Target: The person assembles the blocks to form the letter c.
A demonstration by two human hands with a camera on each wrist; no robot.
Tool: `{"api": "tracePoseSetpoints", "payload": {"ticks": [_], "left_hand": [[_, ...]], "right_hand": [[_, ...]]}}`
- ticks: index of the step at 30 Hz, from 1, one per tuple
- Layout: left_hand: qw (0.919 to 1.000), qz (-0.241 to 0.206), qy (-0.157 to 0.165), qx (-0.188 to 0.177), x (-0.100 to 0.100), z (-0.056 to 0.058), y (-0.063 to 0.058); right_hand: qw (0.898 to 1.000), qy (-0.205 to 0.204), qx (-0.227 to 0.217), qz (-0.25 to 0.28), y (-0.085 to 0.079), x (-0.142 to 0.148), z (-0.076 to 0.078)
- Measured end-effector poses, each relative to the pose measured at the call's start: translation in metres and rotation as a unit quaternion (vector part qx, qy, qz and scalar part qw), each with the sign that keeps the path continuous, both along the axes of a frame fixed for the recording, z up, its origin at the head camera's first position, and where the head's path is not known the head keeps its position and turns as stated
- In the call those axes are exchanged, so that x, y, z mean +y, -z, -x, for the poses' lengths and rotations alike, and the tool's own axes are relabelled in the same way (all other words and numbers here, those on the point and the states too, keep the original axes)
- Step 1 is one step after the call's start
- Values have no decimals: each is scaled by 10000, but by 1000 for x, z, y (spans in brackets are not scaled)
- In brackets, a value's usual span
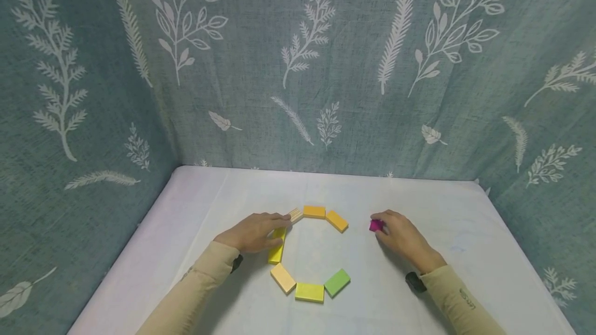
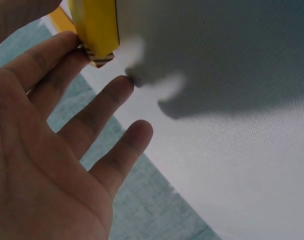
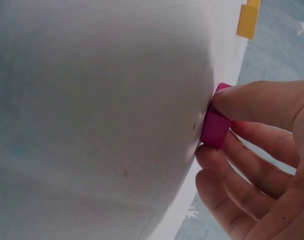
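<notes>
My left hand (image 1: 257,231) reaches over a yellow block (image 1: 277,252) on the left of a curved row of blocks. Its fingertips touch the block's far end, beside a pale striped block (image 1: 296,215), and its thumb lies over the yellow block. In the left wrist view the yellow block (image 2: 98,27) meets the index and middle fingertips, while the other two fingers stretch out apart from it. To the right of the row, my right hand (image 1: 401,237) pinches a small magenta block (image 3: 215,129) between thumb and fingers, low at the white surface.
Two orange blocks (image 1: 314,212) form the back of the row. A cream block (image 1: 283,278), a lime-yellow block (image 1: 309,292) and a green block (image 1: 337,283) curve along its front. The row gapes on the right. Leaf-patterned curtains (image 1: 354,118) border the white table (image 1: 372,304).
</notes>
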State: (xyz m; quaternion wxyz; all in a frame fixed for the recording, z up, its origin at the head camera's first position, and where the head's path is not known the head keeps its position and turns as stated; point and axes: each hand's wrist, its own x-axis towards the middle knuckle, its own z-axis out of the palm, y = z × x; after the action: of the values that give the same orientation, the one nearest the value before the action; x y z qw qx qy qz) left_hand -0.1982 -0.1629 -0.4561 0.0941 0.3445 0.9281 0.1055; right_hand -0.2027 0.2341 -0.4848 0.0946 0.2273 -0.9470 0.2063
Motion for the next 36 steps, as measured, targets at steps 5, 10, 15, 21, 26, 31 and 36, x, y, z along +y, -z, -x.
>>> {"api": "tracePoseSetpoints", "payload": {"ticks": [5,10,15,21,26,31,36], "left_hand": [[9999,-29,92,40,0,0,0],[9999,-21,127,80,-1,0,0],[10000,-20,52,31,0,-1,-2],[10000,-45,32,18,0,-2,-1],[9999,-106,76,34,-1,-2,-1],[9999,-75,71,37,-1,-2,-1],[10000,-36,29,13,0,-1,-1]], "right_hand": [[10000,8,-53,-36,0,-1,0],[9998,61,-165,-71,-1,-1,0],[9997,47,-222,-88,-2,-2,0],[9995,101,-286,-104,-3,-2,-2],[9991,189,-332,-162,-4,-1,-3],[10000,87,-14,-28,-6,1,-3],[9998,-43,49,203,-8,1,-5]]}}
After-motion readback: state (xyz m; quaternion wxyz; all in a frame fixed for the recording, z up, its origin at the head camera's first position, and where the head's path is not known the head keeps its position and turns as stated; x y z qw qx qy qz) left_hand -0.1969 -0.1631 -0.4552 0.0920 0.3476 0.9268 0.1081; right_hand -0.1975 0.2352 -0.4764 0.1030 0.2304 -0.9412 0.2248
